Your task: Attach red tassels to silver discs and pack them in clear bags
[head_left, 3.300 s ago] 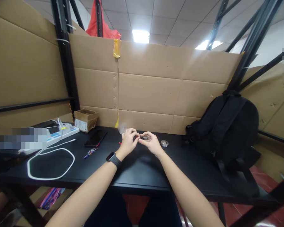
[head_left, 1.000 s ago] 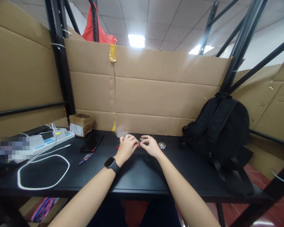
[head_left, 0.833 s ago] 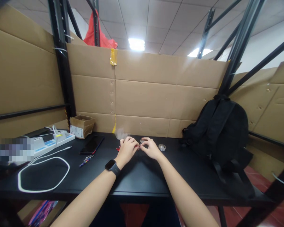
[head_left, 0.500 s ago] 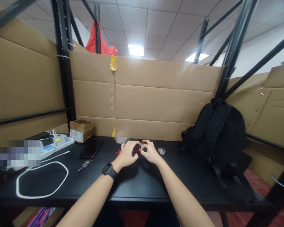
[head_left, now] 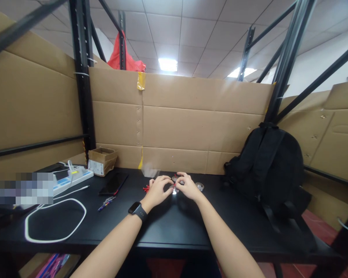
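Above the middle of the black table, my left hand [head_left: 159,190] and my right hand [head_left: 189,187] work close together. Between their fingertips is a small shiny silvery piece with red bits [head_left: 174,190], partly covered by the fingers; its exact kind is unclear. The thumb and curled fingers of my left hand close on its left side. On the other side, my right thumb and forefinger pinch it. Several small red pieces [head_left: 146,188] lie beside my left hand. Just right of my right hand rests a round silvery, ring-like item [head_left: 199,187].
A black backpack [head_left: 268,166] stands at the right. On the left are a phone [head_left: 113,183], a keyring-like trinket [head_left: 106,203], a white cable [head_left: 55,241], a power strip [head_left: 75,178] and a small cardboard box [head_left: 102,160]. A cardboard wall [head_left: 174,123] closes the back.
My fingers have shifted around the small piece, and more of its shiny surface shows between them. My hands stay in nearly the same place. The whole view has moved slightly.
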